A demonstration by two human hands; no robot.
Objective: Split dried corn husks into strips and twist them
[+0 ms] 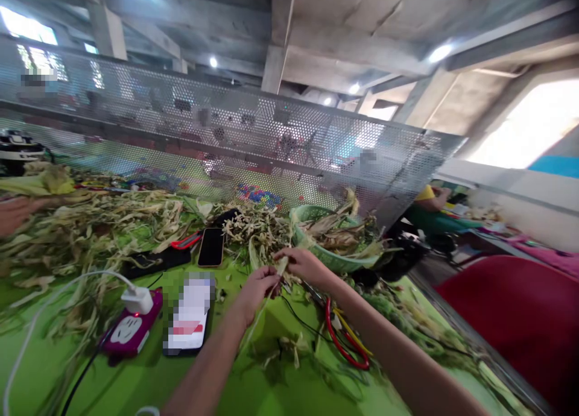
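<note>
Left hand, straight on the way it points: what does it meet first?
Likely the husk strip that the left hand shares with the right hand, then that hand. The green basket lies beyond. Depth is unclear.

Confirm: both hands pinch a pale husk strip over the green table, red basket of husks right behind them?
No. The head view shows the basket is green, not red. Otherwise right: left hand and right hand pinch the husk strip over the green table, basket right behind.
</note>
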